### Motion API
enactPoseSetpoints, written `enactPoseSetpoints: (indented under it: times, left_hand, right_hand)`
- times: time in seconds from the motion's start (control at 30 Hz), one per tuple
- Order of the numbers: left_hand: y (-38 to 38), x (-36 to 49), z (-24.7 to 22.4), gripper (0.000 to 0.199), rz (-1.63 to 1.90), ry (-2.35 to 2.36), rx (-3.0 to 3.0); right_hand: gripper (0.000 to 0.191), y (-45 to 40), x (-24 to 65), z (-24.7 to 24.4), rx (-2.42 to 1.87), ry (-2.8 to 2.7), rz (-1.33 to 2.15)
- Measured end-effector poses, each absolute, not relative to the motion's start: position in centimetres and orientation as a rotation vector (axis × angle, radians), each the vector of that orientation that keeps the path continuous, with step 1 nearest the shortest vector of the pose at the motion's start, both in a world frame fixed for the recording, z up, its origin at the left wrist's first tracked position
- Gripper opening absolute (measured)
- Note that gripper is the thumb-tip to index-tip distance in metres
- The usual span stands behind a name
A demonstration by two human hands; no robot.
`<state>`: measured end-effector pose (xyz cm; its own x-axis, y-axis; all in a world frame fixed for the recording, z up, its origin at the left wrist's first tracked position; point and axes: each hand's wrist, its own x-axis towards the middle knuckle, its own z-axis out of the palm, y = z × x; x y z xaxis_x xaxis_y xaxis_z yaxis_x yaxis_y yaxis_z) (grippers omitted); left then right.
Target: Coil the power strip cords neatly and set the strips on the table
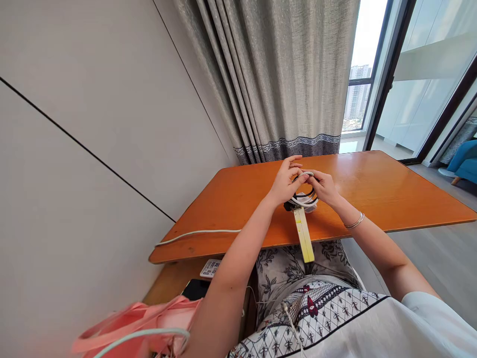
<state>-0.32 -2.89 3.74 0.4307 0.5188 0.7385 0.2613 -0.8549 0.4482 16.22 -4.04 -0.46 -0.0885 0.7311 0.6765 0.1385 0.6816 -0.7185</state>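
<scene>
A loop of white and black cable (306, 203) is held up over the near part of the wooden table. My left hand (287, 182) pinches the top of the loop between thumb and finger, its other fingers raised. From the other side, my right hand (322, 187) grips the same loop, the two hands nearly touching. Below the loop is a black piece (288, 206), perhaps a plug. A long pale-yellow bar (304, 236) reaches past the table's front edge above my lap. Where the bar meets the cable is partly hidden.
The orange-brown table (242, 189) ends close to my lap. A pale cord (197, 232) crosses its left part. Lower left are a pink bag (149, 323), a dark phone-like object (196, 289) and a white labelled item (210, 268). Behind hangs a grey curtain (283, 74).
</scene>
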Motion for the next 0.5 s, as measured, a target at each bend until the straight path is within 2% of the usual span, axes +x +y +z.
enactPoseSetpoints:
  times: [0.13, 0.27, 0.33, 0.4, 0.5]
  left_hand:
    - [-2.9, -1.4, 2.1, 0.045, 1.545, 0.732, 2.088]
    - [-4.8, -4.5, 0.8, 0.048, 1.323, 1.075, 2.145]
    - [-5.5, -6.6, 0.5, 0.029, 1.011, 1.432, 2.229]
    - [-5.5, -8.9, 0.5, 0.009, 0.853, 1.757, 2.214]
    - [-4.4, -12.7, 0.7, 0.012, 0.834, 2.011, 2.173]
  right_hand:
    - [0.047, -3.9, 16.8, 1.3, -0.724, -1.425, 0.673]
    - [0.052, -2.7, 18.5, 3.9, -0.681, -1.193, 0.678]
    - [0.050, -1.7, 19.7, 5.0, -0.652, -1.078, 0.631]
    - [0.045, -0.5, 21.2, 5.6, -0.638, -0.988, 0.620]
    - [0.038, 1.1, 24.4, 5.6, -0.635, -0.841, 0.626]
